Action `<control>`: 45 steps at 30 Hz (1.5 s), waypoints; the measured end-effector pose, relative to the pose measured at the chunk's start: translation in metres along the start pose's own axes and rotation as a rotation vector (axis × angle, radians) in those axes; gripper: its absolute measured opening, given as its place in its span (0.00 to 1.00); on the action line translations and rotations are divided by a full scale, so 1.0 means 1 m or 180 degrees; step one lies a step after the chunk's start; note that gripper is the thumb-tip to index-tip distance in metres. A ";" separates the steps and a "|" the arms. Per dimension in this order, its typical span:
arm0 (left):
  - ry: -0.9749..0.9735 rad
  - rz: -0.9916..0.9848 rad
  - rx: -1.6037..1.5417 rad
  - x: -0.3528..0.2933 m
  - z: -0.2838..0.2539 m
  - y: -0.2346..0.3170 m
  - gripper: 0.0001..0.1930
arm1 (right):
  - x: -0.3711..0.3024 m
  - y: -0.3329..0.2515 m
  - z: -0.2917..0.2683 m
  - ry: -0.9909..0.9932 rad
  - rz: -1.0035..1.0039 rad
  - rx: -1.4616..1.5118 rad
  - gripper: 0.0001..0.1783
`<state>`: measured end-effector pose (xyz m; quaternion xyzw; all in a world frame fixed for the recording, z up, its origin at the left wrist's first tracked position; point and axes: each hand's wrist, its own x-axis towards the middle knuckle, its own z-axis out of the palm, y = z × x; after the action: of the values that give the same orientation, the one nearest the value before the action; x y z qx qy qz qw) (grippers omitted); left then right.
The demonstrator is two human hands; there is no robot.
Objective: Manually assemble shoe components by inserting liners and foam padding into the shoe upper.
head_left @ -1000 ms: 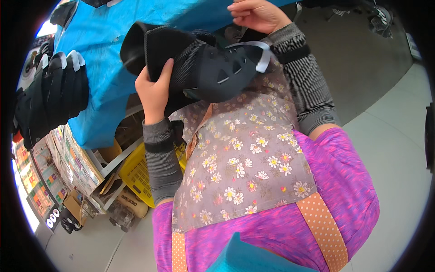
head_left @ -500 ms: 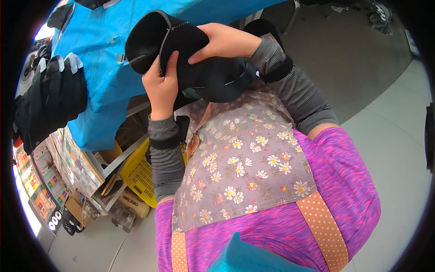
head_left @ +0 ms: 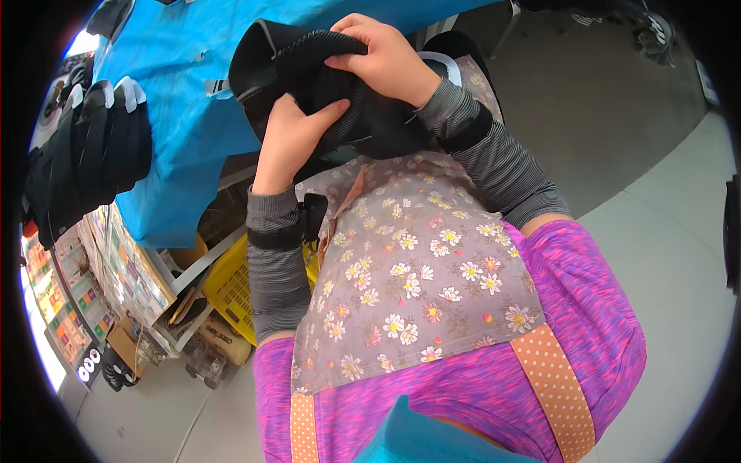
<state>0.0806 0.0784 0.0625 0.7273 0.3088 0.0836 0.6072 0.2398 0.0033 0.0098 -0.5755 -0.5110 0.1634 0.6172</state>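
Note:
Above my lap, at the blue-covered table's near edge, I hold a black shoe upper (head_left: 253,68) of soft, textured fabric with a zigzag seam. Its wide opening faces up and left, and the fabric is bunched between my hands. My left hand (head_left: 295,140) grips the near side, thumb stretched across the fabric and fingers partly hidden beneath. On the far side my right hand (head_left: 386,63) pinches the folded edge by the seam. A white curved band (head_left: 448,68) shows at the right end, behind my right wrist. The upper's underside is hidden.
The blue-covered table (head_left: 174,131) spans the upper left. Several stacked black shoe uppers (head_left: 96,150) with white tabs hang at its left. Below stand a yellow plastic basket (head_left: 230,297) and a cardboard box (head_left: 127,343). A floral apron (head_left: 417,270) covers my lap.
My right hand has moved up and now bunches the upper's fabric. My left hand has shifted its hold inward along the near side. The opening has narrowed, and the white band has come into view.

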 end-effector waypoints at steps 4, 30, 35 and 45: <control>0.0272 0.0165 -0.0157 0.001 0.000 -0.003 0.18 | 0.005 0.011 -0.001 -0.0103 -0.0221 -0.0179 0.12; 0.0352 0.0814 0.1243 0.005 -0.029 -0.005 0.12 | 0.008 0.028 -0.012 -0.0418 0.1986 0.1087 0.17; 0.0653 0.0766 0.0916 0.026 -0.024 -0.010 0.12 | 0.015 0.047 -0.003 -0.0356 0.2177 0.1600 0.20; 0.1043 0.1030 0.1002 0.023 0.004 0.010 0.12 | 0.003 0.042 -0.004 -0.0130 0.2086 0.2754 0.18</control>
<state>0.1041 0.0873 0.0647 0.8293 0.2919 0.2471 0.4075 0.2611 0.0152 -0.0253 -0.3948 -0.2027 0.5539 0.7044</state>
